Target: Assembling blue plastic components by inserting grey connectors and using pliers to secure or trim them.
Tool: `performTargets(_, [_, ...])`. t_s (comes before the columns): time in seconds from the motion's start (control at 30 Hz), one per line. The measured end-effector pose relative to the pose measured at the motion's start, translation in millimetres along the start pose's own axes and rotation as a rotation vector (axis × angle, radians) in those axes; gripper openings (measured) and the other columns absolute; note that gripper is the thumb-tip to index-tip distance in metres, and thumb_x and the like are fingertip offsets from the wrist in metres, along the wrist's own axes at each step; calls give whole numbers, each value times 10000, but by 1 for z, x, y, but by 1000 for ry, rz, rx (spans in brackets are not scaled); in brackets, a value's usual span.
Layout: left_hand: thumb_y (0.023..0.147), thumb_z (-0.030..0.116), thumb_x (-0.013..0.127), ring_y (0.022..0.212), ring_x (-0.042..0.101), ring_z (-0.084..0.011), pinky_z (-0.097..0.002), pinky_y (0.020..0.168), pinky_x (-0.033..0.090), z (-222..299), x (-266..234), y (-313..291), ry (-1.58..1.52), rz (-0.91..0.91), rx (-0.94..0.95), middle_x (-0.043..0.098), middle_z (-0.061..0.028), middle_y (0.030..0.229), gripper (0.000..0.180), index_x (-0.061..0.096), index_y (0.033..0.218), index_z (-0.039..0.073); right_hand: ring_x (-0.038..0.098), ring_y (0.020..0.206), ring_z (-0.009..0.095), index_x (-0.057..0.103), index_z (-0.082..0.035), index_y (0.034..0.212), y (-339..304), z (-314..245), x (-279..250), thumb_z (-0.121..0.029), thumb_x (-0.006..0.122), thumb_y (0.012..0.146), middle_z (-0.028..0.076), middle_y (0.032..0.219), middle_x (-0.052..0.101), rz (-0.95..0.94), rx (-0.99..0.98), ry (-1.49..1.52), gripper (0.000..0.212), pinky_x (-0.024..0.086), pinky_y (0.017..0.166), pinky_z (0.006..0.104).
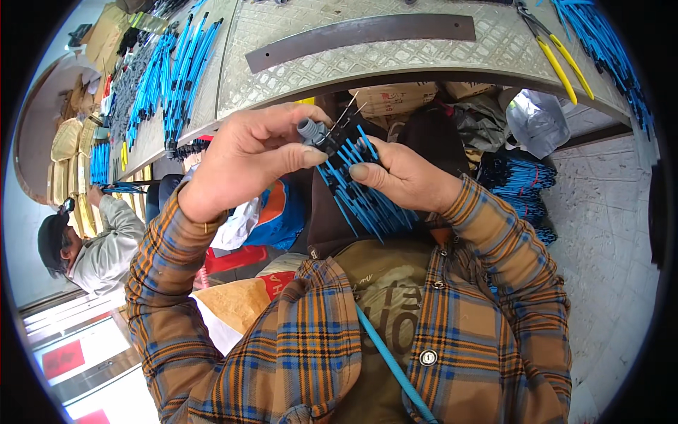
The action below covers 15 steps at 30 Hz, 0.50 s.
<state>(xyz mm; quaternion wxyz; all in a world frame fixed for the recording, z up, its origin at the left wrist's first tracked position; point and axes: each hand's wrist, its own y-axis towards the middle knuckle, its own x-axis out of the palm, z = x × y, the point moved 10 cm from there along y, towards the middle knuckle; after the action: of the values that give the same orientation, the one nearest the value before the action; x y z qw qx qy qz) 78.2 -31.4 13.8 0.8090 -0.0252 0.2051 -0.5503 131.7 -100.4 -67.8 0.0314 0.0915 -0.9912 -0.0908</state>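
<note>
Grey ridged fitting point(309, 130) pinched in left hand point(247, 152), beside the upper end of the blue rod bundle point(364, 198); contact uncertain. Bundle gripped by right hand point(409, 175), nearside of worktop point(395, 58); long axis slanted down and rightward.

1. Ribbed grey fitting point(308, 130): looks like matt moulded plastic.
2. Blue sticks point(369, 205): smooth plastic with a slight sheen; their dark end pieces look like duller plastic.
3. Thin pins point(344, 115): bare, shiny metal.
4. Bench point(282, 81): rough, embossed top, worn and dull.
5. Curved strip point(360, 38): smooth, dark metal with a soft sheen.
6. Pliers: metal head, smooth yellow grips point(555, 68) resembling plastic.
7. Silvery bag point(538, 124): crinkled, glossy foil-like film.
8. Plaid shirt point(318, 339): matt woven cloth, smooth glossy buttons point(428, 357).
</note>
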Motion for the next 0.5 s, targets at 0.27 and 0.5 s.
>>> performTargets(0.27, [840, -5, 648, 767, 542, -18, -165, 675, 450, 10, -2, -7, 4, 151, 0, 609, 18, 846, 252, 597, 1086, -27, 599, 698, 379, 472, 5, 997, -8, -32, -10, -430, 440, 950, 197, 729, 578, 191, 54, -392, 439, 468, 623, 417])
performTargets(0.5, [829, -22, 639, 811, 637, -101, -199, 600, 552, -2, 4, 7, -25, -121, -7, 642, -68, 976, 306, 575, 1128, -31, 616, 800, 248, 511, -8, 1039, -4, -13, -2, -484, 441, 944, 134, 829, 609, -219, 139, -148, 490, 484, 723, 357])
